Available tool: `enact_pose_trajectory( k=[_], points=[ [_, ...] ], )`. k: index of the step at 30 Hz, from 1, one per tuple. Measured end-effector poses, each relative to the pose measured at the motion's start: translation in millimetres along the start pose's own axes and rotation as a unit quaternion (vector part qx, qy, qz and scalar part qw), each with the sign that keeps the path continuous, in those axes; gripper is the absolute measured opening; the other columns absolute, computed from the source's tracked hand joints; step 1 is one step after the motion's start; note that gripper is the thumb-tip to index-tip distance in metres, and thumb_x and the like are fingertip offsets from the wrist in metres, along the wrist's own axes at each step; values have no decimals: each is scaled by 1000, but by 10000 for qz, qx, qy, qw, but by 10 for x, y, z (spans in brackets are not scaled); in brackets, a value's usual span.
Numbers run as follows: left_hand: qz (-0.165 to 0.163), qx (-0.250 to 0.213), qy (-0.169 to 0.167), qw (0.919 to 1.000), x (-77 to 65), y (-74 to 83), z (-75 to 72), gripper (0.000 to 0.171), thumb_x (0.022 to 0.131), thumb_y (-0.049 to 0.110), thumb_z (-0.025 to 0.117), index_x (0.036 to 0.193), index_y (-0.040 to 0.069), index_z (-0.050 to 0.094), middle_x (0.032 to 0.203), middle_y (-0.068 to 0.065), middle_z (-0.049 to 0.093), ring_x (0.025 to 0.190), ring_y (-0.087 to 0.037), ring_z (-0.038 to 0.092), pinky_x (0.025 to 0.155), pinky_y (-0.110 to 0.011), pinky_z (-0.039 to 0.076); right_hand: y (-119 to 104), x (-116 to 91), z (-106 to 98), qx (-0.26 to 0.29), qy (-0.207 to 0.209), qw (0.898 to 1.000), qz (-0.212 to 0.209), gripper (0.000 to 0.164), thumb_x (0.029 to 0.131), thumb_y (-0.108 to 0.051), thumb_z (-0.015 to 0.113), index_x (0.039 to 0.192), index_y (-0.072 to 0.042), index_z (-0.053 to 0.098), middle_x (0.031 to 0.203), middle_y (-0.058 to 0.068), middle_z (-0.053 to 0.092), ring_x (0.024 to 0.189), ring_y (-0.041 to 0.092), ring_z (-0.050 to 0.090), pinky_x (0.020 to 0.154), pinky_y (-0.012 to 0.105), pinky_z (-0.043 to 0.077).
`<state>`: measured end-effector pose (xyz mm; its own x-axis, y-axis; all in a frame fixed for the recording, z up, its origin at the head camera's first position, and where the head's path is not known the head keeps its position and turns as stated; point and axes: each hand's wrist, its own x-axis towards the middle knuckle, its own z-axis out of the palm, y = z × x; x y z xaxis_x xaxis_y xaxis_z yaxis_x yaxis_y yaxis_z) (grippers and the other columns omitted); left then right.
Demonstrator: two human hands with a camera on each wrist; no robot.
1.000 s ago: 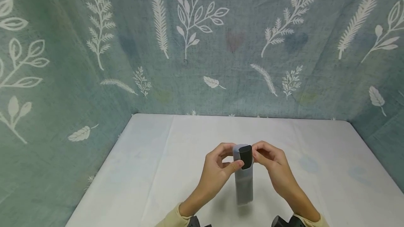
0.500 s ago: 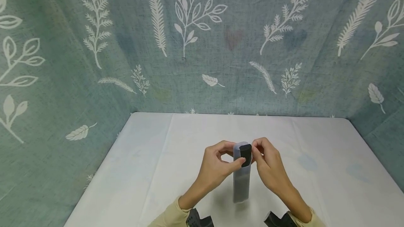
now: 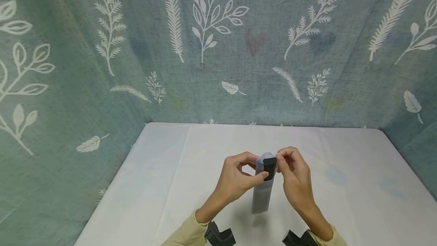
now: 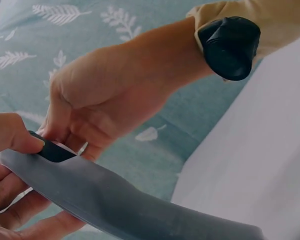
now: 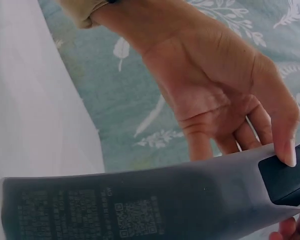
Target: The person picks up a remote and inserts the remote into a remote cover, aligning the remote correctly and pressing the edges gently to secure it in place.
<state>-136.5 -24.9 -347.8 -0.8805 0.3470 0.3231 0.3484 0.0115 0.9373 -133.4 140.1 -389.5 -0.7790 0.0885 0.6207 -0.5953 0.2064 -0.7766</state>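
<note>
A translucent grey pouch (image 3: 262,198) hangs upright over the table, its open end on top. Small pale print and a square code show through it in the right wrist view. From that mouth shows the end of a black flat-sided object (image 3: 269,167); its kind cannot be told. My left hand (image 3: 233,177) grips both, thumb on the black end (image 5: 285,180) and fingers behind the pouch. At the opening's right edge, my right hand (image 3: 296,177) pinches the pouch rim between thumb and forefinger. The rest of the black object is hidden inside the pouch.
A white-covered table (image 3: 191,151) lies below the hands. Green-grey cloth with white leaf prints (image 3: 239,105) walls in its back and sides. Dark camera mounts (image 3: 220,236) sit on both wrists, near the sleeves.
Both hands keep hold of the pouch. Its lower end has risen and tilted left relative to the top. My right hand has shifted slightly upward at the rim.
</note>
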Motion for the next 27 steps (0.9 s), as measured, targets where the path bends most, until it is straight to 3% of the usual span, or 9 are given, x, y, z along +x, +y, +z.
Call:
enact_pose_trajectory(
  k=[5,9,15,19,23,27],
  points=[
    [180,-14,43,9998,38,-127,15,17,74,-5,74,90,-2,69,83,-16,68,74,-15,62,63,-31,57,-10,-14,14,76,234,9992,-305,4,94,10,47,93,10,51,83,10,47,67,17,47,61,23,42],
    [290,-15,121,9995,56,-254,21,18,75,-2,76,92,1,70,82,-12,69,73,-15,62,69,-32,56,-24,-10,24,287,416,9956,-790,9,88,20,47,88,12,50,81,11,45,67,15,44,60,21,42],
    [283,-251,277,9989,37,-253,-33,21,78,4,76,98,1,70,84,-11,69,76,-18,64,70,-31,56,-28,5,31,430,397,9847,-1644,13,81,27,49,84,14,52,79,15,49,68,15,47,61,19,45],
    [288,-152,314,9990,34,-246,-91,23,78,5,76,100,2,70,86,-10,68,78,-18,63,67,-32,57,-64,15,9,102,43,9882,-1527,17,79,24,57,86,9,57,80,13,55,68,14,52,62,18,49],
    [263,14,315,9992,-1,-253,-133,24,77,2,76,101,4,70,87,-8,67,78,-15,63,59,-33,58,-132,24,-9,-455,-347,9904,-1261,28,71,23,69,88,2,61,83,9,58,72,13,57,64,16,52],
    [312,-10,77,9995,-36,-254,-137,24,79,2,74,102,3,68,89,-11,66,79,-16,64,60,-34,58,-259,46,-43,-418,-451,9909,-1201,38,59,25,74,89,5,61,84,12,60,72,16,59,62,19,55]
  ],
)
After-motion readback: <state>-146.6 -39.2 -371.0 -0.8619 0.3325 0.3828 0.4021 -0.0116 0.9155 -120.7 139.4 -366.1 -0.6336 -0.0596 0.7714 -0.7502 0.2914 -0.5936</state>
